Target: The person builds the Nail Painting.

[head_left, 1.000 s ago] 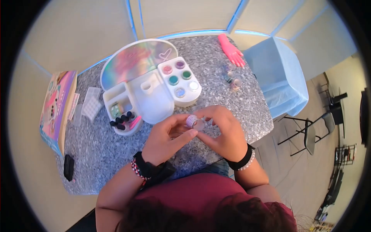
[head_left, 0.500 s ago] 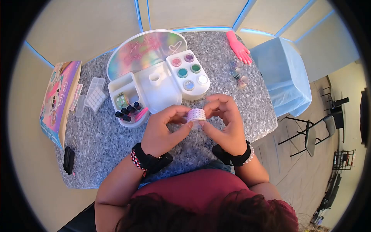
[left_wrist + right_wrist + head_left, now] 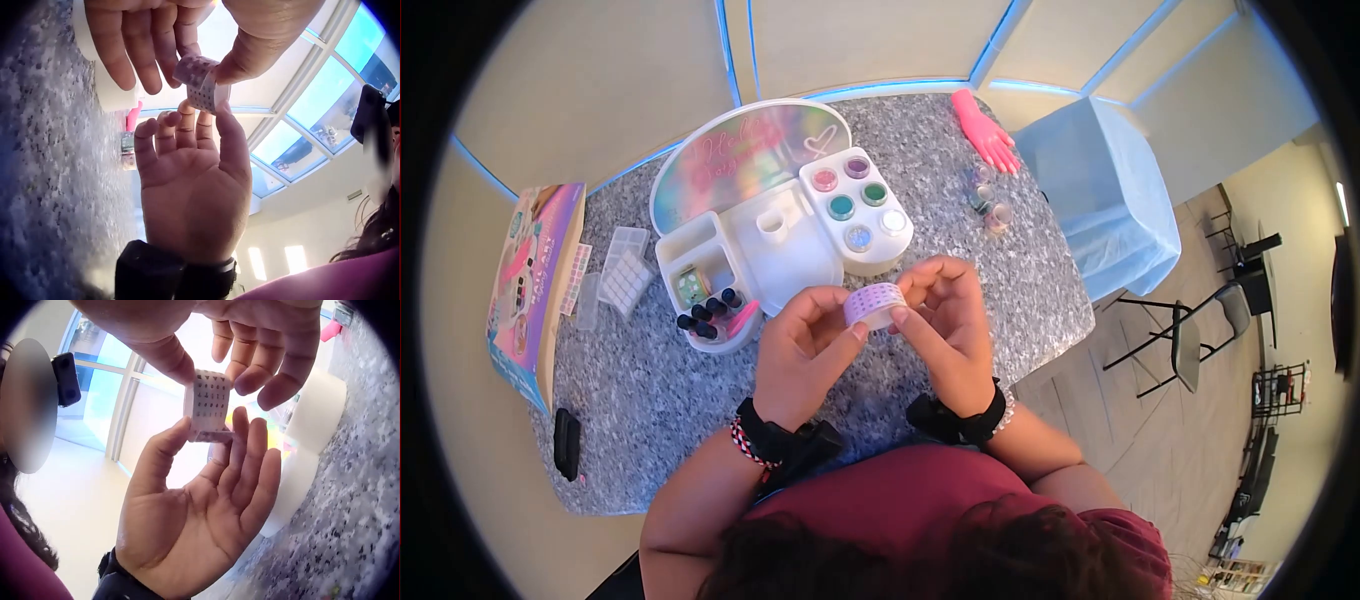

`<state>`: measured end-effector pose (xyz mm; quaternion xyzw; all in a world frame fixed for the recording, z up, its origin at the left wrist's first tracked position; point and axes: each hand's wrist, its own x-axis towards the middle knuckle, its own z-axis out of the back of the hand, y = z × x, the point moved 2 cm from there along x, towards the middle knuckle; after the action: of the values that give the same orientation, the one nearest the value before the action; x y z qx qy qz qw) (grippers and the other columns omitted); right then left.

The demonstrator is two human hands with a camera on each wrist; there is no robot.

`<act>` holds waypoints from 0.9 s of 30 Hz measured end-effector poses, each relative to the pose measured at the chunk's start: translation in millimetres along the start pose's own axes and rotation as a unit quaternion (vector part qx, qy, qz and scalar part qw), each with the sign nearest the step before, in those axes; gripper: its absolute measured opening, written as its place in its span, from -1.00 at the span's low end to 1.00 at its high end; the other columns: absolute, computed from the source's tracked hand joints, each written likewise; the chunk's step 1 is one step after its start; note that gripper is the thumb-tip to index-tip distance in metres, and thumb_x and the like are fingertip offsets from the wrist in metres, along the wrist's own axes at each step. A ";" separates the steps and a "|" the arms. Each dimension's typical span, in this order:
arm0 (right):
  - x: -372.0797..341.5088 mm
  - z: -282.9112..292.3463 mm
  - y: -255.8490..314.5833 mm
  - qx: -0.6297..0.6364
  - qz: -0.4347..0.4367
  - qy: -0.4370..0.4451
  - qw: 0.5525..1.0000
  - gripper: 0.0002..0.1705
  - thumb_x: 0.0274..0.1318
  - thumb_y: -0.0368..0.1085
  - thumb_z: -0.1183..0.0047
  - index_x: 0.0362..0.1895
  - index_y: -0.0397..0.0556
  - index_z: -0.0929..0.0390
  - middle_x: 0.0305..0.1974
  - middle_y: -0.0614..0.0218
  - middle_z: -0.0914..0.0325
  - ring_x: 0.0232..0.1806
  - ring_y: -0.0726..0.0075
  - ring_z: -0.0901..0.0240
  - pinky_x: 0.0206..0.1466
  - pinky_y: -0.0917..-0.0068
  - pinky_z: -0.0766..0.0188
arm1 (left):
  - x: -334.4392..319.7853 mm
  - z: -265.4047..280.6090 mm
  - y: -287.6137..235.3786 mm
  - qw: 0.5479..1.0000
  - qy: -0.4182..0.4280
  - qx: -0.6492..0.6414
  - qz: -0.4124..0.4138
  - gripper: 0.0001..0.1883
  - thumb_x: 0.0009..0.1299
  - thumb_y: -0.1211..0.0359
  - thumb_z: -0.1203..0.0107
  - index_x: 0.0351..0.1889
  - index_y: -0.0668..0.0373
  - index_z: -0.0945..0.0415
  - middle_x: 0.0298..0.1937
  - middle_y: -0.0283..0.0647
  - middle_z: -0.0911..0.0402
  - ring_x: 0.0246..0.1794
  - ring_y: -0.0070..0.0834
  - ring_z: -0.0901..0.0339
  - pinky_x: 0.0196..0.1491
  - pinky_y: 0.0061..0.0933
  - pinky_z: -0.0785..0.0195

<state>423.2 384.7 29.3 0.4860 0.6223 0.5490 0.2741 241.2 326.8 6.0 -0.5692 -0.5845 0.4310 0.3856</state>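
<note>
Between my two hands is a curled sticker strip [image 3: 874, 298], pale lilac and white, printed with rows of small dark marks. My left hand [image 3: 792, 358] pinches one end between thumb and fingers, while my right hand [image 3: 952, 345] pinches the other. The right wrist view shows the printed face of the sticker strip [image 3: 210, 397] bent round, with a thumb at each end. In the left wrist view, a flap of the sticker strip [image 3: 195, 70] folds over its top. Both hands are held above the table's front part, palms turned toward each other.
Beyond my hands stands a white nail station [image 3: 795, 285] with a rainbow panel, glitter pots and black-capped bottles. A box [image 3: 530, 285], clear case [image 3: 628, 280] and black pouch [image 3: 567, 443] are left. A pink practice hand [image 3: 985, 132] and small jars [image 3: 997, 217] are right.
The strip has turned so its printed outer side faces up and looks wider. My right fingers have moved from over it to its right end. The head view has shifted slightly.
</note>
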 end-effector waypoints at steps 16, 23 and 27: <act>110.0 174.1 11.8 -0.632 -0.008 -0.046 0.774 -0.55 0.13 -0.28 -0.48 0.05 -0.15 -0.63 -0.09 0.03 -0.77 -0.02 -0.21 -0.72 0.13 0.01 -0.61 | 7.6 12.2 -2.9 0.998 -0.051 0.000 0.024 -0.66 0.59 0.49 -0.33 0.27 0.38 -0.61 0.12 -0.05 -0.81 0.12 -0.39 -0.80 0.12 -0.42 -0.70; 47.0 45.4 60.3 -0.221 -0.040 0.132 0.965 -0.72 0.33 -0.54 -0.31 0.07 -0.03 -0.73 0.09 0.31 -0.68 0.11 0.40 -0.72 0.08 0.42 -0.76 | 9.2 15.6 1.5 0.998 -0.046 0.001 0.053 -0.64 0.59 0.46 -0.34 0.29 0.41 -0.62 0.07 -0.04 -0.81 0.05 -0.35 -0.83 0.10 -0.36 -0.75; 26.2 1.1 66.1 -0.250 0.003 0.132 0.959 -0.67 0.27 -0.56 -0.37 0.08 0.00 -0.75 0.14 0.26 -0.65 0.12 0.33 -0.73 0.12 0.38 -0.78 | 7.7 13.5 -2.8 0.996 -0.049 0.027 0.072 -0.64 0.59 0.46 -0.34 0.28 0.40 -0.63 0.05 -0.06 -0.83 0.03 -0.41 -0.83 0.11 -0.42 -0.72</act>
<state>434.4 403.9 96.8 0.3273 0.4946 0.7469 0.3006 227.1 333.7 3.8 -0.5774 -0.5479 0.5009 0.3399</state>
